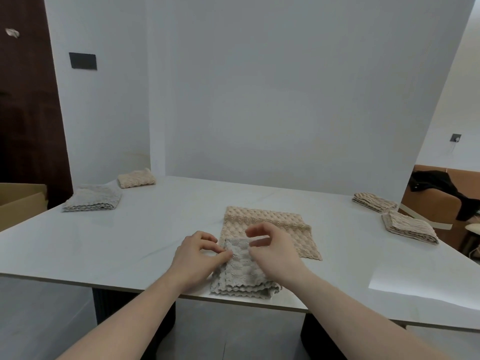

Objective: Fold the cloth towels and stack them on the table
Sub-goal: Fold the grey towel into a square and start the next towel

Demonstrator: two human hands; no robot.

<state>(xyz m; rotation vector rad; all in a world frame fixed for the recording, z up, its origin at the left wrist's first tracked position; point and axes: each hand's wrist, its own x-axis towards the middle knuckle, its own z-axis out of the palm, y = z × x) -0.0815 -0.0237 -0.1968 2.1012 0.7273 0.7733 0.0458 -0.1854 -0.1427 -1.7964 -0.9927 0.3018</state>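
Observation:
A grey folded towel (pixel 241 276) lies at the near edge of the white table (pixel 130 237), partly on top of a beige towel (pixel 280 229) spread flat behind it. My left hand (pixel 197 253) pinches the grey towel's upper left corner, fingers curled on the fabric. Over its upper right part hovers my right hand (pixel 272 250), fingers loosely curled; the palm hides whether the hand touches the cloth.
A folded grey towel (pixel 93 198) and a folded beige one (pixel 136 178) sit at the far left. Two folded beige towels (pixel 374 201) (pixel 409 227) lie at the far right. A cardboard box (pixel 20 203) stands left of the table, a chair with dark clothing (pixel 441 190) on the right.

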